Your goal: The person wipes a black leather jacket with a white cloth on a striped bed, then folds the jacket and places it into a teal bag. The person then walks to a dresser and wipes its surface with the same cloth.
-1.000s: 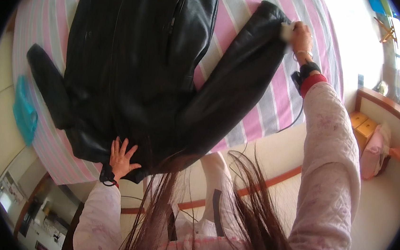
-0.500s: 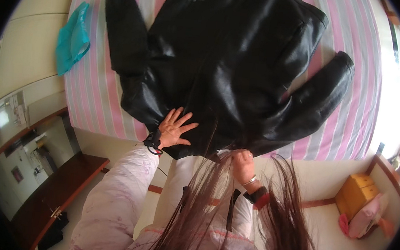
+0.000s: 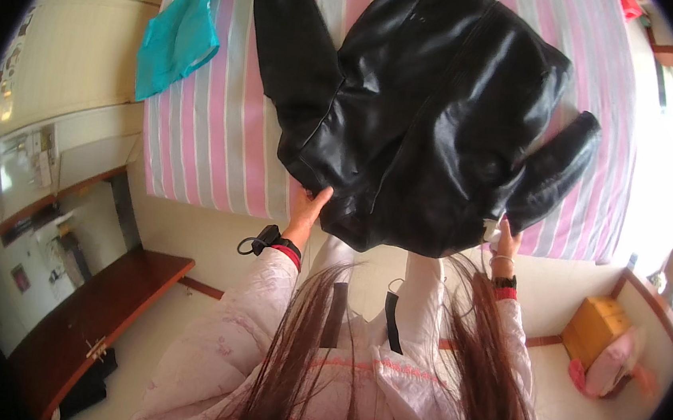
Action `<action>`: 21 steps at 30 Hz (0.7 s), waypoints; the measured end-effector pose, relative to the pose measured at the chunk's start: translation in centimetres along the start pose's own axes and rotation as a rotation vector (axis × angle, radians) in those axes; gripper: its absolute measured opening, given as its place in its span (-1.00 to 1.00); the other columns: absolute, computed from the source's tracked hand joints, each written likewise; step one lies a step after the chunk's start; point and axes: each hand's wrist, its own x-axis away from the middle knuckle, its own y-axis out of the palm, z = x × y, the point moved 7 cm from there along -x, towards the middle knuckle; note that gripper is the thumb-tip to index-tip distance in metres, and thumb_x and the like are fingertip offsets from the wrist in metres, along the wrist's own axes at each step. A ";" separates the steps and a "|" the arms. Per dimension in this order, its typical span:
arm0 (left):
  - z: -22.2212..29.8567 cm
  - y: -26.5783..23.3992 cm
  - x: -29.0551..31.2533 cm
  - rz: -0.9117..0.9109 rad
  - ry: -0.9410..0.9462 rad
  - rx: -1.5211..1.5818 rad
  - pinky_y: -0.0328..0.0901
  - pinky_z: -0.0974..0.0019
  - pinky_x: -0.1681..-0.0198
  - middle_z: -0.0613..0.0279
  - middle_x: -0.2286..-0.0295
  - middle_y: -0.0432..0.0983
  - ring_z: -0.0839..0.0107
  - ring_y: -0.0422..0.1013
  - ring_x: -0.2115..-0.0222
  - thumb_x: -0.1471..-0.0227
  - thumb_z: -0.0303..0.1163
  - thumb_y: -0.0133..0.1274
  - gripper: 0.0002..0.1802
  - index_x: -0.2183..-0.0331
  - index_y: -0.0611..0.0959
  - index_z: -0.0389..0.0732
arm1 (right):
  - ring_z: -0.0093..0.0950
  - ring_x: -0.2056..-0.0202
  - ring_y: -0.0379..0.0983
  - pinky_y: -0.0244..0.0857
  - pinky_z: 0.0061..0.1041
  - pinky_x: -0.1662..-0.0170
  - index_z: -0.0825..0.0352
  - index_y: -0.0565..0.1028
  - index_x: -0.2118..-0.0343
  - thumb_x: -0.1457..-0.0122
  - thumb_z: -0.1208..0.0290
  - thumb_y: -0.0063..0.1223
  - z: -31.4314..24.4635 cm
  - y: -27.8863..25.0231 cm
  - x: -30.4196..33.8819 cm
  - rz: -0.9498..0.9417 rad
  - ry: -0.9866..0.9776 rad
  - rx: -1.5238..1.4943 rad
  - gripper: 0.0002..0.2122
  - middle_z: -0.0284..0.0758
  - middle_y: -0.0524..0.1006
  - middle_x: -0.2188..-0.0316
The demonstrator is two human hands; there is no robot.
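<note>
"Striped pink-and-grey cloth (image 3: 206, 147) covers the broad surface. What's on it?"

"I see a glossy, creased black jacket (image 3: 454, 100), leathery, spread face down or up, I can't tell; a limp turquoise bag (image 3: 179, 40) lies far left."

"And the hands?"

"From my end, the left hand (image 3: 307, 210) clamps the jacket's near-left edge, thumb on top, fingers hidden. The right hand (image 3: 508, 243), nearly closed, pinches a small white pad (image 3: 492, 231) beside the right sleeve."
</note>
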 end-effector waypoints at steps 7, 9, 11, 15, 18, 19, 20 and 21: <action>12.3 2.1 6.0 -0.200 0.371 -0.141 0.15 0.26 -0.19 0.22 -0.07 0.40 0.33 0.31 -0.08 -0.04 -0.23 0.23 -0.29 -0.16 0.39 -0.30 | -0.42 0.44 0.54 0.36 -0.43 0.50 0.25 0.53 0.09 -0.21 0.34 0.05 -13.8 0.2 7.0 -0.201 0.017 -0.101 -0.76 -0.31 0.61 0.32; 18.7 2.0 9.9 -0.180 0.488 -0.102 0.16 0.25 -0.19 0.21 -0.05 0.42 0.32 0.31 -0.09 -0.06 -0.22 0.19 -0.33 -0.14 0.42 -0.30 | -0.37 0.28 0.53 0.35 -0.41 0.29 0.22 0.50 0.00 -0.18 0.37 0.03 -21.0 0.0 8.5 -0.268 -0.349 0.343 -0.69 -0.24 0.59 0.22; 26.6 2.1 14.3 -0.188 0.750 -0.127 0.22 0.23 -0.14 0.14 -0.05 0.40 0.27 0.35 -0.04 -0.05 -0.30 0.17 -0.33 -0.15 0.37 -0.31 | -0.33 0.13 0.51 0.35 -0.39 0.08 0.19 0.47 -0.08 -0.16 0.39 0.02 -28.2 -0.6 10.0 -0.220 -0.771 0.809 -0.61 -0.18 0.57 0.11; 39.8 2.4 24.4 -0.414 0.908 0.023 0.35 0.23 -0.02 0.12 0.11 0.55 0.28 0.48 0.11 -0.10 -0.28 0.11 -0.55 0.02 0.55 -0.34 | -0.24 0.07 0.46 0.36 -0.27 0.03 0.15 0.46 -0.05 -0.02 0.53 0.00 -41.6 -3.9 11.2 0.041 -1.263 1.071 -0.55 -0.30 0.54 0.10; 49.2 3.2 32.8 -0.646 0.889 0.157 0.40 0.22 0.02 0.06 0.13 0.58 0.24 0.53 0.16 -0.18 -0.23 0.01 -0.58 0.07 0.60 -0.35 | -0.44 0.02 0.40 0.34 -0.16 0.01 0.08 0.44 -0.01 -0.17 0.29 0.11 -52.2 -5.7 8.0 -0.329 -0.833 -0.039 -0.68 -0.44 0.51 0.11; 52.0 2.5 35.3 -0.594 0.823 0.241 0.40 0.21 0.01 0.03 0.09 0.57 0.21 0.54 0.16 -0.20 -0.22 -0.04 -0.57 0.05 0.58 -0.37 | -0.47 0.03 0.40 0.34 -0.15 0.01 0.07 0.46 0.02 -0.20 0.25 0.11 -55.7 -5.0 7.1 -0.461 -0.642 -0.390 -0.71 -0.47 0.51 0.11; 54.4 2.3 39.2 -0.705 0.890 0.227 0.43 0.20 0.06 0.04 0.12 0.58 0.21 0.55 0.19 -0.22 -0.26 -0.08 -0.61 0.07 0.60 -0.33 | -0.47 0.07 0.41 0.36 -0.21 0.05 0.08 0.46 0.03 -0.20 0.24 0.11 -59.7 -3.8 7.3 -0.586 -0.592 -0.540 -0.72 -0.47 0.51 0.14; 56.3 2.0 43.1 -0.813 0.952 0.200 0.46 0.19 0.11 0.04 0.15 0.60 0.21 0.56 0.22 -0.24 -0.29 -0.12 -0.65 0.10 0.61 -0.30 | -0.47 0.10 0.42 0.37 -0.27 0.10 0.10 0.46 0.03 -0.20 0.24 0.11 -63.8 -2.8 7.5 -0.602 -0.629 -0.528 -0.72 -0.46 0.52 0.17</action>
